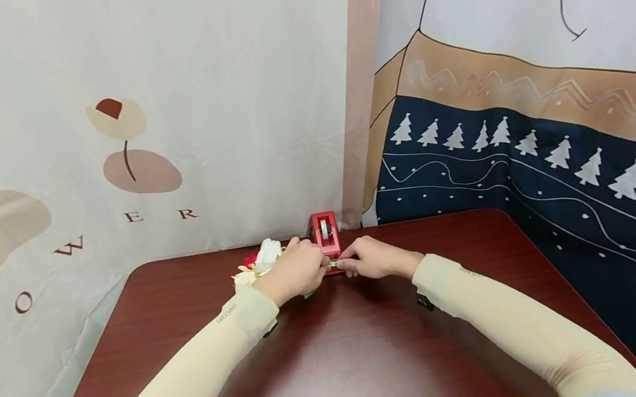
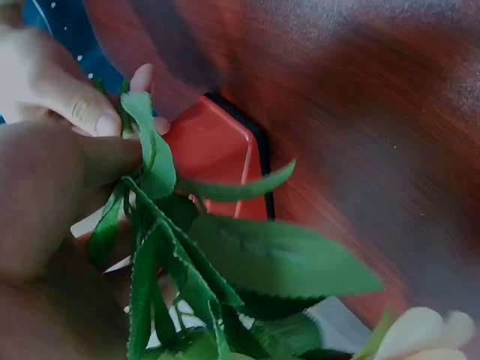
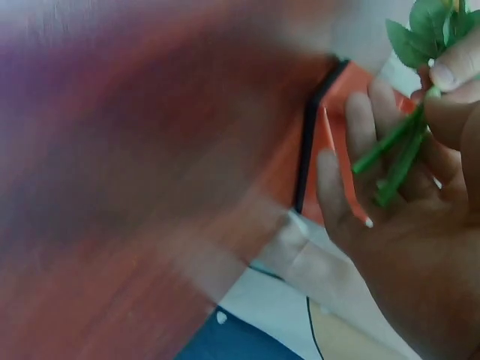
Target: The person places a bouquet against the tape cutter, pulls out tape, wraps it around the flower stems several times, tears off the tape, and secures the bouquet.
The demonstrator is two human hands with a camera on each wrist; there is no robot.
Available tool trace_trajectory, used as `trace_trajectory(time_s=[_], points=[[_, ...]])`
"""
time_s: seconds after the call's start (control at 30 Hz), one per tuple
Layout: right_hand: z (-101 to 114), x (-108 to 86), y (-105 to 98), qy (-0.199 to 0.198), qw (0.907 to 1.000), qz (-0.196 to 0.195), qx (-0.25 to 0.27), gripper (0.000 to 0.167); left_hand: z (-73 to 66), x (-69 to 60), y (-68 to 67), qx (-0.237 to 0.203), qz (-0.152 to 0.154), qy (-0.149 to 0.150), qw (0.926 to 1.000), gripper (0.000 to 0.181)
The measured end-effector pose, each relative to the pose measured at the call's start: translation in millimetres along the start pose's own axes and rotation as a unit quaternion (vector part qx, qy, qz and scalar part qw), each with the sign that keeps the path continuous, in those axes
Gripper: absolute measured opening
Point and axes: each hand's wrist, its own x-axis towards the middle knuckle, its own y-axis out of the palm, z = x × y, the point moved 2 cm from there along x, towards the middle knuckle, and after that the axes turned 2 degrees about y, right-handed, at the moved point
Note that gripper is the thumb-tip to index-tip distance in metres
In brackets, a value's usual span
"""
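In the head view, my left hand (image 1: 298, 267) grips a bunch of flowers by its green stems, the white bloom (image 1: 268, 256) and a red one showing to the left of the hand. My right hand (image 1: 378, 258) meets it from the right, thumb and fingers pinching the stems. Green stem ends (image 3: 401, 154) stick out across its fingers in the right wrist view. Serrated green leaves (image 2: 281, 255) spread below my left hand in the left wrist view. Directly behind the hands stands a red tape dispenser (image 1: 325, 233) with a roll in it.
The dark reddish-brown table (image 1: 342, 371) has rounded back corners. A pale curtain (image 1: 245, 114) with printed flowers hangs behind it. To the right hangs a cloth (image 1: 472, 163) printed with white trees on navy.
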Motion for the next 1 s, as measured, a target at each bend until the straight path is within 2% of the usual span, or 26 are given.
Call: trace_trajectory(time_s=[0.07, 0.13, 0.27, 0.37, 0.53, 0.63, 0.87, 1.0], points=[[-1.6, 1.2, -2.7, -0.012, 0.9998, 0.014, -0.005, 0.023, -2.0, -0.5, 0.5, 0.012, -0.011, 0.002, 0.9999, 0.016], [-2.1, 1.7, -2.9, -0.044, 0.9985, 0.008, -0.030, 0.020, -3.2, -0.7, 1.0, 0.016, -0.020, 0.001, 0.9997, 0.016], [-2.9, 0.5, 2.8, -0.113, 0.9890, -0.037, -0.088, 0.016, -2.5, 0.3, 2.4, -0.013, -0.021, -0.019, 0.9995, 0.017], [-3.7, -2.0, 7.4, -0.136, 0.9827, -0.069, -0.104, 0.015, -0.1, 1.2, 3.9, -0.049, -0.014, -0.035, 0.9981, 0.016], [-7.9, -4.2, 13.5, -0.154, 0.9764, -0.100, -0.113, 0.016, 5.0, 2.6, 8.3, -0.106, 0.005, -0.053, 0.9929, 0.014], [-11.3, -3.7, 16.6, -0.161, 0.9736, -0.114, -0.116, 0.017, 7.8, 3.6, 9.6, -0.129, 0.011, -0.054, 0.9902, 0.014], [-20.0, -3.9, 22.4, -0.149, 0.9754, -0.132, -0.095, 0.024, 9.4, 5.6, 10.6, -0.141, 0.007, -0.041, 0.9891, 0.023], [-22.2, -5.6, 27.0, -0.151, 0.9751, -0.137, -0.087, 0.026, 8.3, 3.9, 10.9, -0.142, 0.003, -0.039, 0.9891, 0.019]])
